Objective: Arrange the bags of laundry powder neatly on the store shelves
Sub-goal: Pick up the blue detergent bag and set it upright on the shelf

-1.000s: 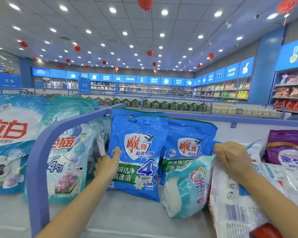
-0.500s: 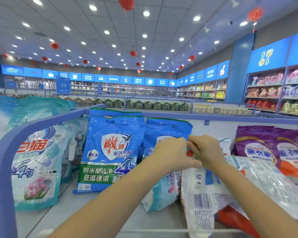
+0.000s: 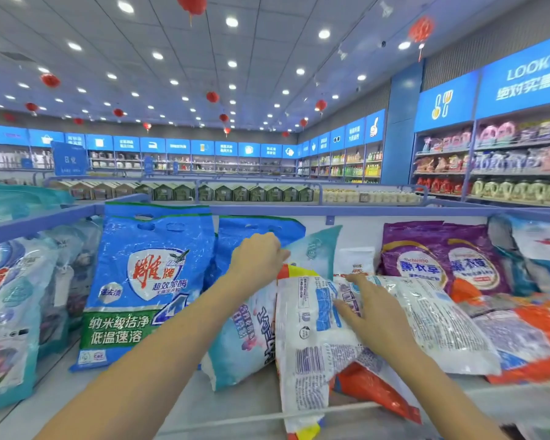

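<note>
while the left hand [image 3: 257,254] grips the teal bag [image 3: 245,338], right hand [image 3: 373,315] lies flat.

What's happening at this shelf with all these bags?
A person is tidying bags of laundry powder on a store shelf. The left hand grips the top of a white bag showing its barcode side, while the right hand lies flat against it. A big blue bag already stands upright at the left; purple bags lean at the right.
</note>
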Motion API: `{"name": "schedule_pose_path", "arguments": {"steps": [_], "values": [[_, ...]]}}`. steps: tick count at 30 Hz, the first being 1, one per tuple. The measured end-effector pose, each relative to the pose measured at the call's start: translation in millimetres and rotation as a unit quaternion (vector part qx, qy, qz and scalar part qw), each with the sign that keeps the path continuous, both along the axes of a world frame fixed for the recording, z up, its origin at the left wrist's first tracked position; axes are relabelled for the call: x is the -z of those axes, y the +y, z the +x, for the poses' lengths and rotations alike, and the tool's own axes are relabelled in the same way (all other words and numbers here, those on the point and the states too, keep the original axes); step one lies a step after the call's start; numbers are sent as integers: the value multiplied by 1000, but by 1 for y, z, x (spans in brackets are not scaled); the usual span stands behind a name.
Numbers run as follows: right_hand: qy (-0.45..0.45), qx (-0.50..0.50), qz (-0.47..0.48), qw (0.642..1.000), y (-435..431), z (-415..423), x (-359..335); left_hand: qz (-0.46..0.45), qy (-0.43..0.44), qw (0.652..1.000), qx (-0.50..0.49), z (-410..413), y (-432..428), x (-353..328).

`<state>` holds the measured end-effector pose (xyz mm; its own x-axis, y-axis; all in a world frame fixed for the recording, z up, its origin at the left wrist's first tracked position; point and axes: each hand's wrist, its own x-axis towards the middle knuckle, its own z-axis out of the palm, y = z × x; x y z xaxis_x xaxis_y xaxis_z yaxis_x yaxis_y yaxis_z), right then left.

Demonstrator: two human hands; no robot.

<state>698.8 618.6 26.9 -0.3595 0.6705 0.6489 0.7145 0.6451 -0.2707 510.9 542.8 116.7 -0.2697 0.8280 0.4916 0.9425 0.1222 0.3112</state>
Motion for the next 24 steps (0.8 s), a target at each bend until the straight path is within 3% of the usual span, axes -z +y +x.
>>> {"name": "schedule_pose_path", "arguments": {"steps": [8,12,14,16,17,18,19,21,22,24], "values": [[-11,45,23,999,-8,-3,2,207,-147,967,-10,-38,-65,8],[-71,81,-4,994,-10,-8,0,320,-268,909,3,-71,-93,20],[-89,114,43,989,-13,-20,-3,359,-332,872,25,-89,-106,27],[5,53,142,988,-17,-41,-6,378,-374,847,31,-100,-118,31],[75,-24,113,991,-29,-54,-14,386,-387,837,33,-104,-122,33],[171,-116,17,978,-44,-68,-24,396,-405,824,32,-107,-126,34],[245,-207,-137,937,-56,-85,-29,401,-428,809,26,-107,-131,34],[335,-303,-372,811,-71,-119,-34,400,-467,788,22,-114,-137,39],[352,-322,-409,778,-74,-134,-32,392,-479,785,14,-116,-138,42],[405,-338,-407,746,-81,-154,-35,410,-513,754,9,-131,-138,51]]}}
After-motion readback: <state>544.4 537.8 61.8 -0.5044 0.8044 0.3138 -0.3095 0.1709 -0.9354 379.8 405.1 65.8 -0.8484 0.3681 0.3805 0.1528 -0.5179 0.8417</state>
